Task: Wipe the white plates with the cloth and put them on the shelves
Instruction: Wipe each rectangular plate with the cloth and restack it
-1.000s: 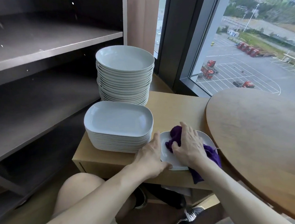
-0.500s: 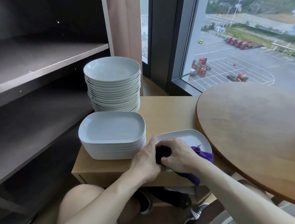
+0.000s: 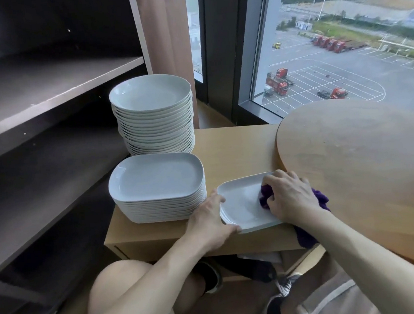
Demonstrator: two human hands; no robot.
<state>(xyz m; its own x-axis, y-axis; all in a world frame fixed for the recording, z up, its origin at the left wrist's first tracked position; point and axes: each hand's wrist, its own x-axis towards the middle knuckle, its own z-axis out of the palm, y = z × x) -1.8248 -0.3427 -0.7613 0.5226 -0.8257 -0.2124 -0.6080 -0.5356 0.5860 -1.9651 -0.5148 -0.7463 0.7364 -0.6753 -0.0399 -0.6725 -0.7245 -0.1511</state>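
Lower centre of the frame, the white plate (image 3: 242,203) lies on the wooden cabinet (image 3: 235,149). My left hand (image 3: 211,221) grips its left rim, thumb on top. My right hand (image 3: 292,197) is curled round the bunched purple cloth (image 3: 265,196), pressing it onto the plate's right side. I judge overlapping strokes toward the left rim work best, with the plate pinned so it cannot slide off the near edge. After that it goes to the shelves (image 3: 57,87) at upper left.

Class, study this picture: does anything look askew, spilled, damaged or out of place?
Nothing looks spilled or broken. The only loose end: the purple cloth, pressed on the plate by the right hand, trails over the cabinet's front edge.
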